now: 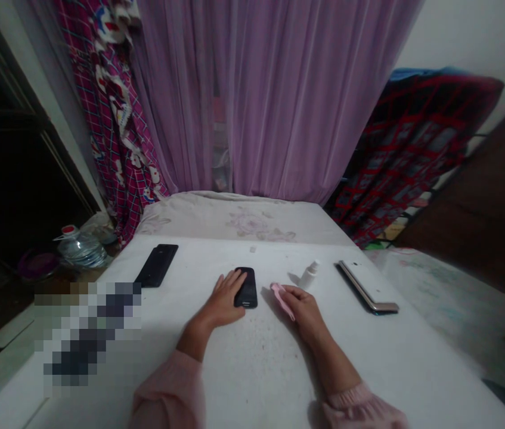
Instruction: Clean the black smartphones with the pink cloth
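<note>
Here's the left hand [222, 300], open, its fingers stretched across a dark, smooth-faced phone [249, 290], a slim rectangle with rounded corners, thumb at its lower edge. Over to the right hand [302, 310], and it's pinching a soft, crumpled pink cloth [284, 304], held just right of the phone and apart from it! Just beyond that hand stands a small white bottle [309, 274], rounded body, narrower top. Farther right of it, stacked phones [366, 285], a smooth pale back uppermost. Well left of the left hand lie flat black slabs [158, 268], and beneath both hands stretches a white sheet [252, 381], speckled between the wrists
</note>
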Demonstrator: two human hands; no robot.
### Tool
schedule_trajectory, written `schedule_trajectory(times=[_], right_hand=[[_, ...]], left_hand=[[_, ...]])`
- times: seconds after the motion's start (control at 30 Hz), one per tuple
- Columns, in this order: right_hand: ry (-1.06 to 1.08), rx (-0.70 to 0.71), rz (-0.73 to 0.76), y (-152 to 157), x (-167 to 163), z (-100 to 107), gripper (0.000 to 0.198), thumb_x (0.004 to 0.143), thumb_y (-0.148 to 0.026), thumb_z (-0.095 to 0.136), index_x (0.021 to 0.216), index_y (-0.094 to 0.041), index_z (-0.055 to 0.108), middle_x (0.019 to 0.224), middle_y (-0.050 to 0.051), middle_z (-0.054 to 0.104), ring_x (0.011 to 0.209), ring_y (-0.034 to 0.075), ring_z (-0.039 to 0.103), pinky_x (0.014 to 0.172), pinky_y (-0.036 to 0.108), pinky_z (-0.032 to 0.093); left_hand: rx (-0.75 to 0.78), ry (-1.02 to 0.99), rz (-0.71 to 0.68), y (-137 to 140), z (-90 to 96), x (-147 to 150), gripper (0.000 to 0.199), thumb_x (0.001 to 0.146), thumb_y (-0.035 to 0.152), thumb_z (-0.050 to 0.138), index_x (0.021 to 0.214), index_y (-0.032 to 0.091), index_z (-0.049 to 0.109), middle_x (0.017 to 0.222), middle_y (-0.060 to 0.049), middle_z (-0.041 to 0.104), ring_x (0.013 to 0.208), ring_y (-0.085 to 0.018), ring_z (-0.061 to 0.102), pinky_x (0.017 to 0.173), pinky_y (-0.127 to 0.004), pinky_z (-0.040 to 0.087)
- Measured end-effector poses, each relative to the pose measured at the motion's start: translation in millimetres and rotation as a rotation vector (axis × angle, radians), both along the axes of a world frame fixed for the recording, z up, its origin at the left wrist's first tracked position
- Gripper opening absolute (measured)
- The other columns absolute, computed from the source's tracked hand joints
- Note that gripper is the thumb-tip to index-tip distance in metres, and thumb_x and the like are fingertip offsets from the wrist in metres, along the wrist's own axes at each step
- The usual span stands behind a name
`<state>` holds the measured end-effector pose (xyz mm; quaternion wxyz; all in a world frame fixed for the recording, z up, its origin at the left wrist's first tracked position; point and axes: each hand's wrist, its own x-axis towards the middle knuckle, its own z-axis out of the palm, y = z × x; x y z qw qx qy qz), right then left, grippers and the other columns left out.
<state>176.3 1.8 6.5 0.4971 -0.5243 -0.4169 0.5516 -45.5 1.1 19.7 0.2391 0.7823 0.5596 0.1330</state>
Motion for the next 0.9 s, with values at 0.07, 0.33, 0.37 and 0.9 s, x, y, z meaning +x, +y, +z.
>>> schedule_trajectory(times=[0.07,0.33,0.37,0.9], right_hand=[[0.118,-0.022,0.037,1.3,6.2,3.3,0.042,0.057,-0.044,0.084,0.085,-0.014,0.076,0.086,0.009,0.073,0.073,0.02,0.067,0.067,0.031,0.053],[0.248,-0.053,0.08,4.7,11.5,5.5,0.044,0.054,-0.044,0.086,0.087,-0.016,0.074,0.093,0.009,0.075,0.088,0.024,0.069,0.083,0.034,0.053],[0.243,-0.051,0.078,5.0,11.3,5.1,0.045,0.054,-0.044,0.085,0.087,-0.016,0.074,0.094,0.01,0.074,0.087,0.024,0.069,0.082,0.035,0.053],[0.15,0.046,0.053,6.1,9.7,0.7,0.043,0.058,-0.048,0.081,0.085,-0.016,0.074,0.084,0.01,0.074,0.08,0.024,0.07,0.075,0.035,0.054]], left_hand=[[-0.006,-0.017,0.037,1.4,1.1,1.6,0.084,0.069,0.02,0.054,0.148,0.016,0.027,0.158,-0.01,0.02,0.146,-0.022,0.013,0.119,-0.042,0.005],[0.168,0.116,0.259,-7.5,-11.4,38.3,0.098,0.07,0.054,0.069,0.145,0.007,0.028,0.154,-0.023,0.023,0.142,-0.036,0.021,0.115,-0.052,0.016],[0.181,0.117,0.25,-7.9,-12.2,39.1,0.094,0.071,0.052,0.069,0.144,0.007,0.031,0.153,-0.023,0.025,0.141,-0.036,0.025,0.115,-0.05,0.02],[0.195,-0.26,0.554,5.0,-6.8,12.8,0.029,0.093,0.031,0.042,0.094,0.021,0.07,0.082,0.0,0.073,0.076,-0.015,0.067,0.064,-0.02,0.044]])
